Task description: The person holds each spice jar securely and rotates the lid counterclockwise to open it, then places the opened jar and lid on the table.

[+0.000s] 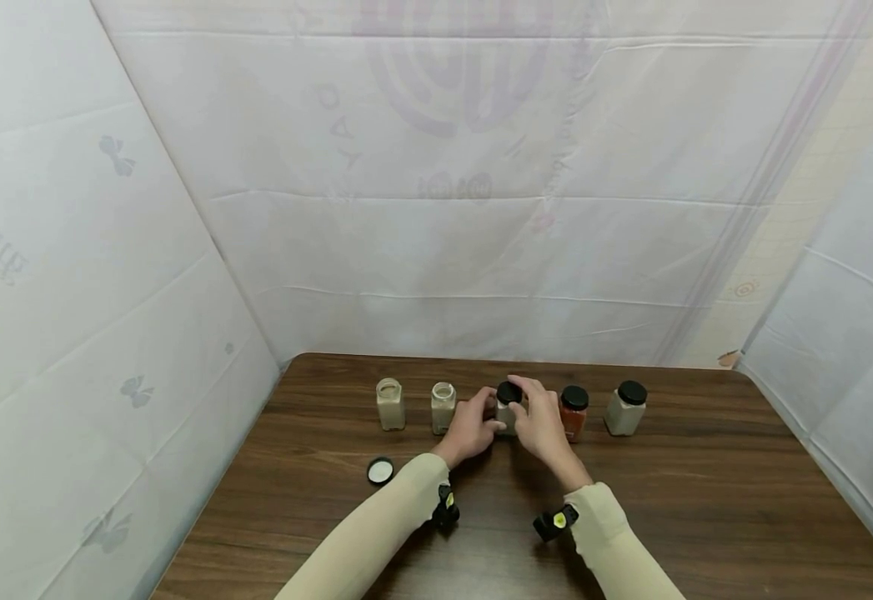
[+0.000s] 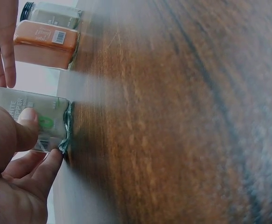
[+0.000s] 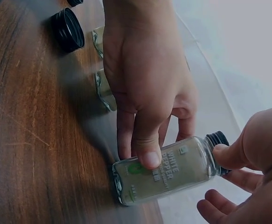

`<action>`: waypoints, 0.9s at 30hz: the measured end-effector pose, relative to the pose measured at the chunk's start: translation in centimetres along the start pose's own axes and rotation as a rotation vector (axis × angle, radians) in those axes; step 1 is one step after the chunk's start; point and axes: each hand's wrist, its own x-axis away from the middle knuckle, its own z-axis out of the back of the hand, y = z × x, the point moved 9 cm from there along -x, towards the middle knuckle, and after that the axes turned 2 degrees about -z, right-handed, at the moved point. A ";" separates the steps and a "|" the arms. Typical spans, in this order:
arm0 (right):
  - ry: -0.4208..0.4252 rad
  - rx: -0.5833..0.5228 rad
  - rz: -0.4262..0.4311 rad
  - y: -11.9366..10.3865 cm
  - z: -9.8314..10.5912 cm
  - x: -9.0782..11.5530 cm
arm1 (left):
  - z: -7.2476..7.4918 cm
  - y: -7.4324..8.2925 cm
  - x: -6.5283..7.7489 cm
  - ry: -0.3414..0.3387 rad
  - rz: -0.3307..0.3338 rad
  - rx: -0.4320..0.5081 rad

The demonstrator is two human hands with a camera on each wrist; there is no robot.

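Note:
A white pepper jar [image 3: 166, 175] with a black screw lid [image 3: 217, 147] stands on the table between both hands. My left hand [image 1: 470, 427] grips the glass body low down, its thumb across the label in both wrist views. At the top, my right hand [image 1: 541, 421] pinches the lid between thumb and fingers. The lid sits on the jar's neck. Just right of the right hand is a jar of orange-red spice [image 1: 574, 414] with a black lid. To the left of the left hand stands a lidless jar [image 1: 443, 408] of pale powder.
Another lidless jar [image 1: 390, 405] stands farther left. At the far right is a black-lidded jar [image 1: 626, 408] of pale powder. One loose black lid [image 1: 380, 472] lies left of the left forearm; another lid [image 3: 68, 30] shows in the right wrist view. Fabric walls [image 1: 436, 250] surround the table.

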 end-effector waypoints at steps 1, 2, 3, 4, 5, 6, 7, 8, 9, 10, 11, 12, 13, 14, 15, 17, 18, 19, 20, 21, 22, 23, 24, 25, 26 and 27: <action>-0.004 0.000 0.003 0.0 0.0 0.0 | 0.0 0.0 0.0 -0.001 0.003 0.001; -0.007 0.000 0.007 -0.1 0.1 0.0 | 0.0 0.0 0.0 -0.002 0.007 -0.001; -0.012 0.001 0.011 -0.1 0.1 0.0 | 0.0 0.0 0.0 -0.004 0.009 -0.002; -0.017 0.003 0.014 -0.2 0.1 0.0 | 0.0 -0.1 0.0 -0.004 0.010 -0.001; -0.018 0.005 0.017 -0.2 0.1 0.0 | 0.0 -0.1 0.0 -0.004 0.011 -0.002; -0.015 0.006 0.020 -0.3 0.1 0.0 | 0.0 -0.1 0.0 -0.003 0.011 -0.004; -0.008 0.007 0.020 -0.3 0.2 -0.1 | 0.0 -0.1 0.0 -0.001 0.009 -0.006; 0.003 0.011 0.018 -0.3 0.2 -0.1 | 0.1 0.0 0.0 0.001 0.005 -0.008; 0.016 0.017 0.013 -0.3 0.3 -0.1 | 0.1 0.0 0.0 0.003 0.002 -0.009; 0.032 0.025 0.004 -0.2 0.3 -0.2 | 0.1 0.0 0.0 0.006 -0.001 -0.010; 0.050 0.033 -0.005 -0.2 0.4 -0.3 | 0.1 0.1 0.0 0.007 -0.002 -0.011; 0.068 0.045 -0.014 -0.1 0.4 -0.3 | 0.1 0.1 0.0 0.007 -0.002 -0.012; 0.083 0.058 -0.022 -0.1 0.4 -0.3 | 0.1 0.1 0.0 0.008 -0.003 -0.011; 0.095 0.071 -0.031 0.0 0.4 -0.4 | 0.1 0.1 0.0 0.006 -0.001 -0.011; 0.106 0.081 -0.038 0.1 0.4 -0.4 | 0.0 0.1 0.0 0.003 0.002 -0.009; 0.124 0.094 -0.047 0.2 0.3 -0.5 | 0.0 0.1 0.1 0.000 0.007 -0.006; 0.130 0.099 -0.046 0.2 0.2 -0.5 | -0.1 0.1 0.1 -0.001 0.007 -0.005; 0.135 0.099 -0.047 0.2 0.2 -0.5 | -0.1 0.1 0.1 -0.002 0.008 -0.004; 0.138 0.098 -0.048 0.3 0.1 -0.6 | -0.1 0.0 0.2 -0.003 0.009 -0.005; 0.142 0.099 -0.046 0.3 0.1 -0.6 | -0.1 0.0 0.2 -0.002 0.007 -0.006; 0.145 0.101 -0.046 0.3 0.1 -0.6 | -0.1 0.0 0.1 -0.001 0.006 -0.007; 0.146 0.103 -0.048 0.3 0.0 -0.7 | -0.1 0.0 0.1 0.000 0.004 -0.007; 0.146 0.103 -0.048 0.4 0.0 -0.7 | -0.2 0.0 0.1 -0.001 0.004 -0.007; 0.146 0.104 -0.052 0.4 0.0 -0.7 | -0.2 0.0 0.1 -0.001 0.006 -0.008; 0.143 0.106 -0.053 0.4 0.0 -0.7 | -0.2 0.0 0.1 -0.002 0.007 -0.008; 0.139 0.106 -0.055 0.4 0.0 -0.7 | -0.2 -0.1 0.1 -0.003 0.007 -0.007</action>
